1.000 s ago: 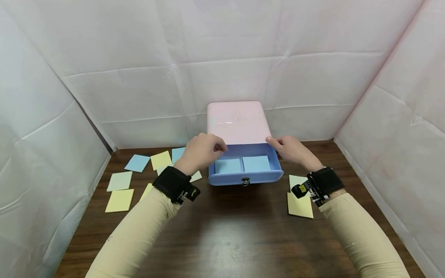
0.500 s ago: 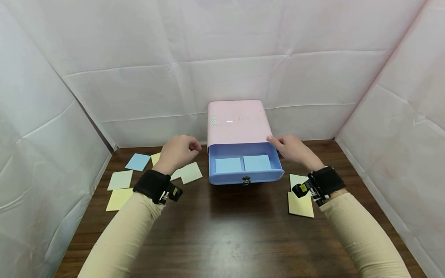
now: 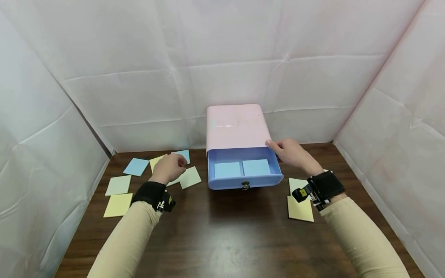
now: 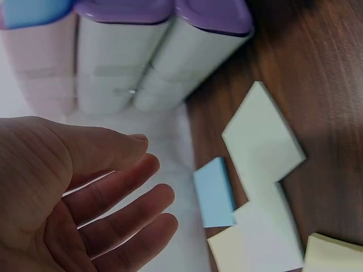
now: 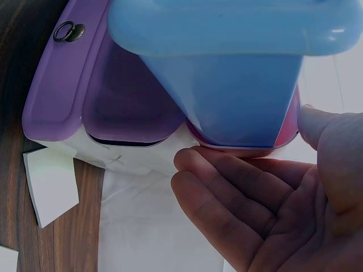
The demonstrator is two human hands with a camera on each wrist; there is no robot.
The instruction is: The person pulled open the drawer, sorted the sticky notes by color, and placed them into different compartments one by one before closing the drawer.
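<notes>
We note two blue notes (image 3: 242, 168) filed in the open drawer (image 3: 243, 180), our right hand (image 3: 290, 151) steadying the pink cabinet (image 3: 236, 125) with straight fingers, left hand (image 3: 169, 168) relaxed, empty, above loose notes (image 3: 190, 177) left of centre.

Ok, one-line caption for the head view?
Right hand steadies the pink box beside its open blue drawer; left hand hovers over scattered notes.
</notes>
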